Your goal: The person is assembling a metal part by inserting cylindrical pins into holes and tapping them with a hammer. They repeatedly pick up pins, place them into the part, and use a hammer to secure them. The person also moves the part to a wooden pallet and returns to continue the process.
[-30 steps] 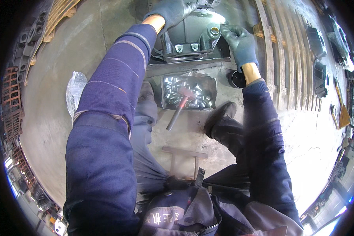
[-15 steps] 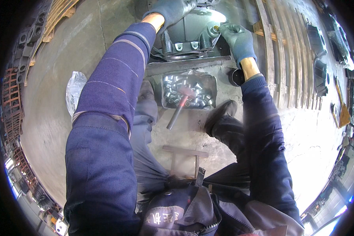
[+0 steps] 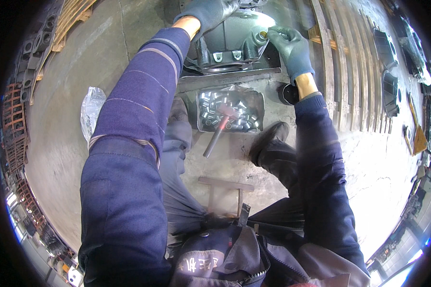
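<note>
A large dark metal housing sits at the far middle, with lugs and a round opening along its near side. My left hand, in a grey-blue glove, is over its far left part; the fingers look curled, and what they grip is hidden. At the housing's right side is a round boss with a yellowish ring in its hole. Just right of that ring is my gloved right hand, thumb and fingers pinched together. Whatever is between those fingertips is too small to make out.
Nearer me, a tray holds several silvery metal sleeves, with a red-and-grey hammer lying across it. A black cylindrical part stands right of it. Wooden pallets lie right, clear plastic left, a small wooden stool near.
My right hand has drawn slightly right, away from the ringed hole, leaving a small gap. The left hand has stayed in place.
</note>
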A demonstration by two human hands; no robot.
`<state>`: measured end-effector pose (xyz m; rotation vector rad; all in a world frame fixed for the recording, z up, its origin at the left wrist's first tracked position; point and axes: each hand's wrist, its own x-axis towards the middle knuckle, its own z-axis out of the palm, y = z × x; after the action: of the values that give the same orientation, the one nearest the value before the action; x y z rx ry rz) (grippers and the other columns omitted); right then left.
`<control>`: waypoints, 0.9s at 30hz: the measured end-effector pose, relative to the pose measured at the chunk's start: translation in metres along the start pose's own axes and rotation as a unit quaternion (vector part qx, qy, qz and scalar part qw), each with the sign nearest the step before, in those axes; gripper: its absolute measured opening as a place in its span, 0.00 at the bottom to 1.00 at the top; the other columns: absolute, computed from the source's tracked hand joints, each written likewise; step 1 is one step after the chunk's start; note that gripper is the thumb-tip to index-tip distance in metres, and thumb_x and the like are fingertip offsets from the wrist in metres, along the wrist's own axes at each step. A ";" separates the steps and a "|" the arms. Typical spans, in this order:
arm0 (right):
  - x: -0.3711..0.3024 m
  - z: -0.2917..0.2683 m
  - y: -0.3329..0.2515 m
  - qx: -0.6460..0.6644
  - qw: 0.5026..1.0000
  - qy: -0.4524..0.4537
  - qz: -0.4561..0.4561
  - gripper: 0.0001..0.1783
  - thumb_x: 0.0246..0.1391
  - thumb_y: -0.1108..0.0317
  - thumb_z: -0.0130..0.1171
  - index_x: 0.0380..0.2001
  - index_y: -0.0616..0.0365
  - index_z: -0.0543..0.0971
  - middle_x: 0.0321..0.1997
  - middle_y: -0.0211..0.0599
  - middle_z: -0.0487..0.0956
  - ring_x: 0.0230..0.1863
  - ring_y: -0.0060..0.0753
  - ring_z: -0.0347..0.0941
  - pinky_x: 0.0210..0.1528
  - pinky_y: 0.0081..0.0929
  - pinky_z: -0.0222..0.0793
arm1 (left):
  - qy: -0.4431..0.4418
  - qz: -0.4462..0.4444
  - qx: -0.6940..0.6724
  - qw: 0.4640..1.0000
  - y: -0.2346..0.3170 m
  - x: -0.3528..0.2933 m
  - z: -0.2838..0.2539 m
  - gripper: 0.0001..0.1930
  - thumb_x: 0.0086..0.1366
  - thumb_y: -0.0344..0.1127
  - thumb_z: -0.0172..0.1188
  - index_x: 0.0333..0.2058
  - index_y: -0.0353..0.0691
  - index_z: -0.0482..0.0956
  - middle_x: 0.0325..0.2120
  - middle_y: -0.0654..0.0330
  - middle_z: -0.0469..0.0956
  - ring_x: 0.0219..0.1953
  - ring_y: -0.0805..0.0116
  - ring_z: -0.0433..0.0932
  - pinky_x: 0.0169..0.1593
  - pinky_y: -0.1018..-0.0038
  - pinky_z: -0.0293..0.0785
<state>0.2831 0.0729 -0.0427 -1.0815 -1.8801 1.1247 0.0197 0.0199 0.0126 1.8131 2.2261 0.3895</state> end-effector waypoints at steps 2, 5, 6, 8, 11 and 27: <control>-0.005 -0.005 0.004 -0.006 1.000 0.002 0.005 0.22 0.54 0.56 0.73 0.45 0.62 0.85 0.40 0.41 0.87 0.40 0.29 0.83 0.44 0.27 0.77 | 0.003 0.004 0.001 1.000 0.000 0.000 0.000 0.32 0.75 0.59 0.45 0.39 0.33 0.86 0.38 0.36 0.83 0.44 0.37 0.83 0.51 0.49 0.75; -0.029 -0.009 0.022 0.066 0.997 0.017 0.028 0.22 0.56 0.59 0.71 0.47 0.64 0.84 0.41 0.42 0.86 0.39 0.30 0.82 0.45 0.29 0.77 | 0.002 -0.008 0.013 1.000 -0.001 0.001 0.002 0.32 0.75 0.59 0.45 0.39 0.33 0.86 0.39 0.36 0.83 0.44 0.37 0.83 0.52 0.49 0.75; -0.046 -0.009 0.031 0.107 0.993 0.031 0.028 0.21 0.56 0.61 0.70 0.48 0.64 0.83 0.41 0.42 0.86 0.39 0.31 0.81 0.46 0.29 0.76 | 0.001 -0.015 0.019 1.000 -0.002 0.001 0.002 0.32 0.75 0.59 0.45 0.40 0.33 0.86 0.39 0.36 0.83 0.45 0.38 0.83 0.52 0.50 0.75; -0.096 0.002 0.050 0.044 0.991 0.081 0.102 0.21 0.58 0.62 0.69 0.49 0.65 0.81 0.42 0.42 0.85 0.37 0.33 0.80 0.46 0.31 0.76 | 0.010 0.005 0.003 1.000 -0.003 0.001 0.004 0.34 0.74 0.62 0.44 0.40 0.35 0.86 0.39 0.37 0.83 0.45 0.38 0.82 0.53 0.52 0.74; -0.209 0.041 0.075 -0.059 0.972 0.024 0.228 0.20 0.57 0.58 0.70 0.45 0.63 0.84 0.39 0.43 0.86 0.41 0.37 0.81 0.47 0.36 0.75 | -0.008 0.008 -0.007 1.000 -0.005 0.000 0.004 0.35 0.74 0.64 0.44 0.41 0.35 0.86 0.39 0.37 0.83 0.46 0.38 0.82 0.53 0.53 0.74; -0.348 0.176 0.118 0.393 0.673 -0.103 0.618 0.12 0.62 0.62 0.63 0.46 0.55 0.80 0.29 0.34 0.79 0.25 0.33 0.75 0.21 0.38 0.70 | -0.040 -0.030 0.016 0.999 -0.006 0.006 0.006 0.36 0.74 0.65 0.42 0.40 0.35 0.87 0.39 0.40 0.84 0.46 0.39 0.82 0.53 0.51 0.75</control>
<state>0.3149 -0.2661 -0.2657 -1.6650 -0.2886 2.5241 0.0147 0.0251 0.0049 1.7409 2.2375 0.2668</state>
